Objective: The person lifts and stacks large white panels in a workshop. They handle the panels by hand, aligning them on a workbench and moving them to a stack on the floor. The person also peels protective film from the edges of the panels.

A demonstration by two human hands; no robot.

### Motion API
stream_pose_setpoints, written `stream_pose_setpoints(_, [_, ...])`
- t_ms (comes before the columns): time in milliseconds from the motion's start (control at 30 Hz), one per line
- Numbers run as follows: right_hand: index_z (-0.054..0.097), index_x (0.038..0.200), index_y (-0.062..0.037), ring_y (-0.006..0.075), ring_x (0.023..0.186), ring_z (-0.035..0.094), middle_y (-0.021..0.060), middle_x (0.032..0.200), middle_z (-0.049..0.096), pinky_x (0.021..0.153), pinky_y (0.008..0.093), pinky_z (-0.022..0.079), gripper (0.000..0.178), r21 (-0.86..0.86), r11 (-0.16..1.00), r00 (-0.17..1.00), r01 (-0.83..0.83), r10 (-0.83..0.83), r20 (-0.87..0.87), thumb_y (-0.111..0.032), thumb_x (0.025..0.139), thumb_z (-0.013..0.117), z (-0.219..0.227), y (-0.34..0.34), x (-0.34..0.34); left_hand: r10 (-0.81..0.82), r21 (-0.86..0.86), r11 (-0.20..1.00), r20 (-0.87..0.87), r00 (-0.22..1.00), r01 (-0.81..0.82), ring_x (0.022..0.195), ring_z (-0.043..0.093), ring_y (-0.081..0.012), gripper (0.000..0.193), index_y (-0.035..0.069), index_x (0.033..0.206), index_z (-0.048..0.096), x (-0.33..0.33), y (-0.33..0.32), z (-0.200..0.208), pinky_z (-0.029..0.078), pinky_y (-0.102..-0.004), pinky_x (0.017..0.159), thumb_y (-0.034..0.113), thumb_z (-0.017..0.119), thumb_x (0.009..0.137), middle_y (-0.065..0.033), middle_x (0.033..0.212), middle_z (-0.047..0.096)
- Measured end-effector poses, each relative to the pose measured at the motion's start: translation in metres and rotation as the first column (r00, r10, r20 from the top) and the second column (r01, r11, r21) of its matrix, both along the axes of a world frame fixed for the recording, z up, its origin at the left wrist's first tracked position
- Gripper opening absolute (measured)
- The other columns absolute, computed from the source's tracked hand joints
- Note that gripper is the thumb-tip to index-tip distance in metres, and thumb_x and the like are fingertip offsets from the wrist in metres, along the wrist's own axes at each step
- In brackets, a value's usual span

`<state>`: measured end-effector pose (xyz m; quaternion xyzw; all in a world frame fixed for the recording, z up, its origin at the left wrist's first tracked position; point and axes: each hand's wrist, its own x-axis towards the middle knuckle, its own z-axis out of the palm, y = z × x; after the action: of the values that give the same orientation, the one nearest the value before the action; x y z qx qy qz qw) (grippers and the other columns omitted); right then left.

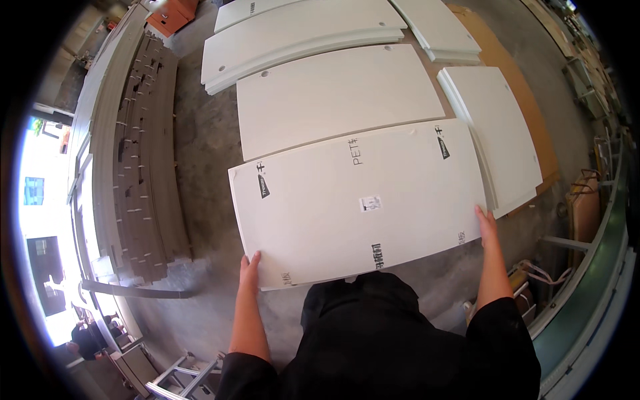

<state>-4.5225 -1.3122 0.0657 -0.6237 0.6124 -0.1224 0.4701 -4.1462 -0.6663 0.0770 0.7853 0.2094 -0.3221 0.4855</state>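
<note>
Two bare hands hold a large white board at its near end, one at each side. The left hand (250, 265) grips the left edge close to the near corner, and the right hand (487, 220) grips the right edge, also toward the near end. The left thumb lies along the edge; the fingers under the board are mostly hidden. The hands are wide apart, nearly the full length of the board between them.

The white board (313, 227) is just in front of the person's body, its near edge by the dark clothes (373, 333). It sits slightly turned, the right end farther forward than the left. Dark printed marks run near its edges, and a small square label (371, 204) is in the middle of its face. Whether its far edge rests on anything, I cannot tell.

Just beyond it lies a plain white panel (340, 93) with round holes near its far corners, and past that a stack of white panels (300, 43). To the right, a narrower white panel (497, 127) lies partly over a brown sheet (548, 187). On the left, a long pile of boards (147, 160) stands on the grey concrete floor (207, 133). A metal frame (183, 379) shows at the lower left.
</note>
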Motion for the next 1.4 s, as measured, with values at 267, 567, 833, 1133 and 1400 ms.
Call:
stream_pose_setpoints(267, [0.064, 0.130, 0.0028, 0.0292, 0.118, 0.064, 0.0194, 0.128, 0.067, 0.100, 0.0404, 0.049, 0.066, -0.180, 0.981, 0.984, -0.069, 0.038, -0.172, -0.048, 0.089, 0.075, -0.009, -0.003, 0.000, -0.073, 0.087, 0.993, -0.023, 0.997, 0.075, 0.132, 0.051, -0.0311, 0.071, 0.008, 0.152, 0.038, 0.006, 0.021, -0.011, 0.042, -0.0468, 0.108, 0.049, 0.061, 0.099, -0.0159, 0.144, 0.053])
stream_pose_setpoints(567, [0.054, 0.142, 0.0017, 0.0338, 0.130, 0.058, 0.0223, 0.135, 0.064, 0.109, 0.0413, 0.043, 0.085, -0.210, 0.976, 0.987, 0.048, -0.079, -0.139, -0.055, 0.082, 0.076, -0.026, 0.021, -0.017, -0.044, 0.096, 0.994, 0.008, 0.999, 0.043, 0.141, 0.042, -0.0370, 0.094, 0.004, 0.161, 0.019, 0.010, 0.022, -0.013, 0.036, -0.0468, 0.115, 0.059, 0.059, 0.096, -0.0222, 0.158, 0.037])
stream_pose_setpoints(833, [0.063, 0.126, 0.0028, 0.0335, 0.114, 0.066, 0.0220, 0.124, 0.068, 0.098, 0.0425, 0.050, 0.075, -0.077, 0.997, 0.941, -0.025, -0.002, -0.339, -0.059, 0.084, 0.071, -0.007, 0.079, -0.067, -0.014, 0.143, 0.990, -0.018, 1.000, 0.017, 0.131, 0.051, -0.0332, 0.082, 0.001, 0.152, 0.033, -0.007, 0.099, -0.032, 0.042, -0.0464, 0.108, 0.058, 0.056, 0.098, -0.0202, 0.146, 0.049])
stream_pose_setpoints(1133, [0.068, 0.119, 0.0025, 0.0226, 0.107, 0.065, 0.0132, 0.118, 0.070, 0.096, 0.0361, 0.050, 0.074, 0.383, 0.918, 0.995, 0.102, -0.098, -0.031, -0.066, 0.094, 0.058, 0.000, 0.069, -0.046, 0.013, -0.235, 0.971, -0.164, 0.986, -0.052, 0.135, 0.051, -0.0312, 0.085, 0.007, 0.152, 0.041, 0.054, 0.137, -0.091, 0.042, -0.0469, 0.111, 0.070, 0.050, 0.097, -0.0124, 0.150, 0.051])
stream_pose_setpoints(1400, [0.068, 0.126, 0.0020, 0.0239, 0.117, 0.063, 0.0149, 0.126, 0.069, 0.103, 0.0360, 0.046, 0.077, 0.378, 0.926, 1.000, -0.015, 0.024, -0.019, -0.067, 0.097, 0.050, -0.007, 0.067, -0.050, -0.056, -0.247, 0.968, -0.051, 0.997, 0.041, 0.138, 0.047, -0.0305, 0.084, 0.006, 0.155, 0.039, 0.061, 0.108, -0.079, 0.037, -0.0432, 0.115, 0.068, 0.044, 0.100, -0.0120, 0.155, 0.046])
